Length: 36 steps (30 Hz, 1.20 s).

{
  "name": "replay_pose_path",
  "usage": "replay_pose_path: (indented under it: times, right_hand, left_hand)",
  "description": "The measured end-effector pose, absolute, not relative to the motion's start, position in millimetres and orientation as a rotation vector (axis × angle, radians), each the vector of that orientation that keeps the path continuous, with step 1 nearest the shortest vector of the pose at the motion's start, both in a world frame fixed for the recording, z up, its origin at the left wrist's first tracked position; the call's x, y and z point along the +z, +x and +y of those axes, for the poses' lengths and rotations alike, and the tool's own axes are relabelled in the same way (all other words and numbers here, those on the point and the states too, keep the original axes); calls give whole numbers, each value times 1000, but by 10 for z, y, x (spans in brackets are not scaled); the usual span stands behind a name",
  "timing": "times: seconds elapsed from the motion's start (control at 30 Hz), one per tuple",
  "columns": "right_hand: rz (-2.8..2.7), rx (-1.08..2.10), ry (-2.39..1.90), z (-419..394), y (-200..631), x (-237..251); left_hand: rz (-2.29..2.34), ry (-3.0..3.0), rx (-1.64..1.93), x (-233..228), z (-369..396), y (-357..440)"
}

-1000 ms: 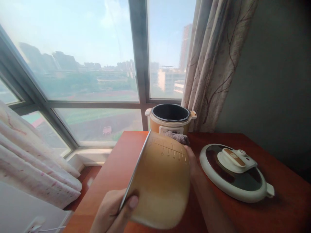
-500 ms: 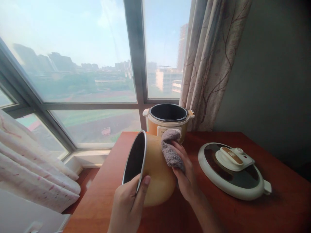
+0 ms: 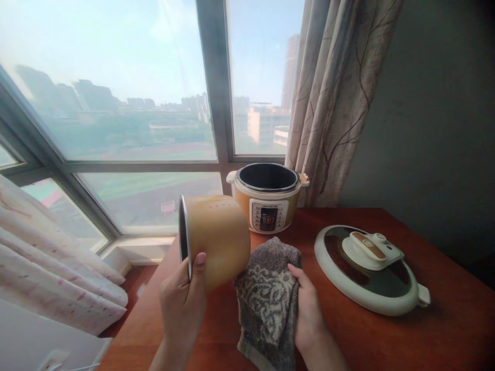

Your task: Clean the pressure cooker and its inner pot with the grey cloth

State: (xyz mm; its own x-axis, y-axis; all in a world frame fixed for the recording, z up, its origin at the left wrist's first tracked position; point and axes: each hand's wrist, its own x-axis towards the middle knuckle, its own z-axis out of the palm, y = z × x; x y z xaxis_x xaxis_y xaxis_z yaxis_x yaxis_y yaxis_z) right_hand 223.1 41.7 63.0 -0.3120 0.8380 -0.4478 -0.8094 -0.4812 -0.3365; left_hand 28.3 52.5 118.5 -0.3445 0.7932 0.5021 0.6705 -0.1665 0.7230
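My left hand (image 3: 182,304) grips the rim of a tan inner pot (image 3: 216,238), held on its side above the red-brown table (image 3: 444,330) with its mouth facing left. My right hand (image 3: 307,306) holds a grey patterned towel (image 3: 267,299) just right of and below the pot, near its base. Behind them stands the orange cooker body (image 3: 267,198), open, with its control panel facing me.
The cooker's white and dark lid (image 3: 369,268) lies flat on the table to the right. A patterned curtain (image 3: 332,103) hangs behind the cooker, next to a large window (image 3: 116,103). Pink-white fabric (image 3: 50,268) lies at the lower left, beyond the table's edge.
The pot has moved left and turned further onto its side. My right hand has come off the pot's wall and dropped lower, with the towel now hanging open in it.
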Motion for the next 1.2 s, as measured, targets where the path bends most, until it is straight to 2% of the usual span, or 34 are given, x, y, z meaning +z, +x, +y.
replay_pose_path:
  times: [0.1, 0.17, 0.3, 0.5, 0.7, 0.93, 1.07, 1.2]
  right_hand:
    - [-191, 2045, -718, 506, 2286, 598]
    - [-383, 1965, -853, 594, 2309, 481]
    - [-781, 1564, -1178, 795, 2426, 176]
    - [-1119, 1105, -1385, 1036, 2826, -109]
    - [-1579, 335, -1549, 992, 2911, 14]
    - [-2250, 352, -1390, 537, 2204, 304]
    - [-2277, 291, -1478, 623, 2085, 215]
    - [-2150, 437, -1372, 759, 2203, 246]
  left_hand:
    - [2037, 1799, 1604, 1218, 566, 243]
    - [2061, 1853, 1620, 1230, 578, 223]
    - [2042, 1918, 1608, 1210, 565, 189]
    - [1989, 1948, 1580, 1144, 546, 211]
    - [1886, 2073, 1582, 1111, 544, 299]
    - [1914, 2077, 1597, 1157, 545, 373]
    - [1947, 2032, 1562, 1143, 546, 331]
    - [1987, 2030, 1576, 1087, 562, 273]
